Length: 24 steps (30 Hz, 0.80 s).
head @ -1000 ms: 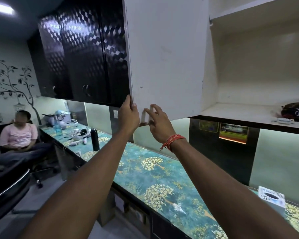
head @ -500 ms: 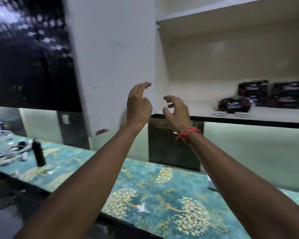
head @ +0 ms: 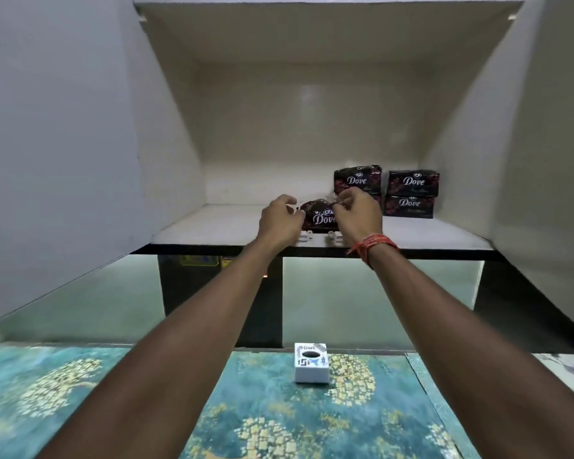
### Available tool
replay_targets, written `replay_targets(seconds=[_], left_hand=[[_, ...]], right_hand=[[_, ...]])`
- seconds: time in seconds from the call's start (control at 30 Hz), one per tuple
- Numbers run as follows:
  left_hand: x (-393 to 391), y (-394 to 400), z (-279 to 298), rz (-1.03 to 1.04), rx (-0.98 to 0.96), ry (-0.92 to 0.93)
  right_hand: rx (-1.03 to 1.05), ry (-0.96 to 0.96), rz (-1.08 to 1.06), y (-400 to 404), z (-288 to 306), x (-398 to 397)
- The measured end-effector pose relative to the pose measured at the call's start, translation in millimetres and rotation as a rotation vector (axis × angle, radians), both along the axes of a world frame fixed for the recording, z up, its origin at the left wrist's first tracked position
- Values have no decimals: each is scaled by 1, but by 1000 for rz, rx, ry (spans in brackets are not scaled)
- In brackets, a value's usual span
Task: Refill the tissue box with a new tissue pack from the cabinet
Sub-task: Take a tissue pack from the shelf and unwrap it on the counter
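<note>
- Dark, glossy wrapping marks the tissue pack (head: 318, 217) the task wants; it lies near the front of the cabinet shelf (head: 219, 226), apart from the stacked packs (head: 410, 193) further back on the right.
- Both hands are up at that front pack: the left hand (head: 279, 221) is curled against its left end, and the right hand (head: 357, 215) is pinching the wrapper at its upper right corner.
- Whether the left fingers have truly closed on the pack or only rest against it is hard to tell, since the back of the hand hides them.
- Judged from this, the step in hand is fetching the pack; the cabinet stands open and the refill itself is not yet begun.
- Down on the patterned tabletop (head: 113, 392) sits the white tissue box (head: 311, 367), its dark slot facing up.
- Next would come a firm two-sided grip, lifting the pack clear of the small white clips (head: 307, 236) at the shelf edge, then lowering it to the box.
</note>
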<state>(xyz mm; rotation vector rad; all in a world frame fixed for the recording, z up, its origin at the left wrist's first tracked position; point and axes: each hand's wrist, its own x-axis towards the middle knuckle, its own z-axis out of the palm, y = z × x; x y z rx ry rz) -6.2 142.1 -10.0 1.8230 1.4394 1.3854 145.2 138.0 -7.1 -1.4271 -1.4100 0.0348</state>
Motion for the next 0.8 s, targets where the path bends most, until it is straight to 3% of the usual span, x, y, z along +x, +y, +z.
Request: replay_targets(seconds=[0.13, 0.27, 0.4, 0.6, 0.7, 0.8], left_hand=[[15, 36, 3, -13, -201, 84], [19, 56, 4, -44, -249, -12], [17, 37, 4, -104, -172, -335], [-7, -35, -19, -137, 160, -661], [-17, -63, -57, -166, 150, -822], [-22, -74, -113, -137, 6, -1024]], right_hand=[[-225, 3, -114, 44, 7, 26], [-387, 147, 80, 50, 8, 26], [-215, 288, 102, 37, 3, 13], [220, 686, 211, -39, -18, -19], [262, 845, 275, -77, -46, -34], [205, 838, 275, -102, -92, -46]])
